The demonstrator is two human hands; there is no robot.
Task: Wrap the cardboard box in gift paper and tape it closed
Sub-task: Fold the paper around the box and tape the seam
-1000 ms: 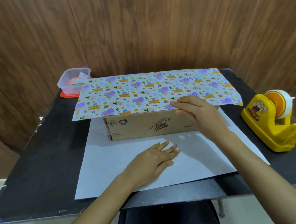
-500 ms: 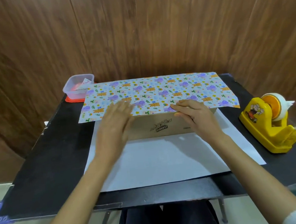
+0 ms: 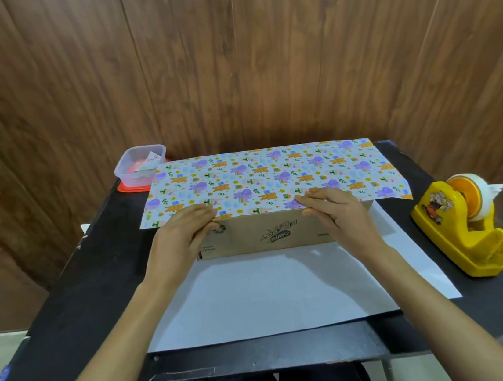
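on the black desk (image 3: 65,294) the gift paper (image 3: 273,289) lies white side up. the left hand (image 3: 177,241) and right hand (image 3: 340,220) each pinch its printed flap, fingers on top and thumbs beneath, at the cardboard box (image 3: 266,236) near top edge. the box sits mid-desk, long axis left to right, logo upside down.

Printed gift paper (image 3: 273,174) lies folded over the brown cardboard box (image 3: 266,236).
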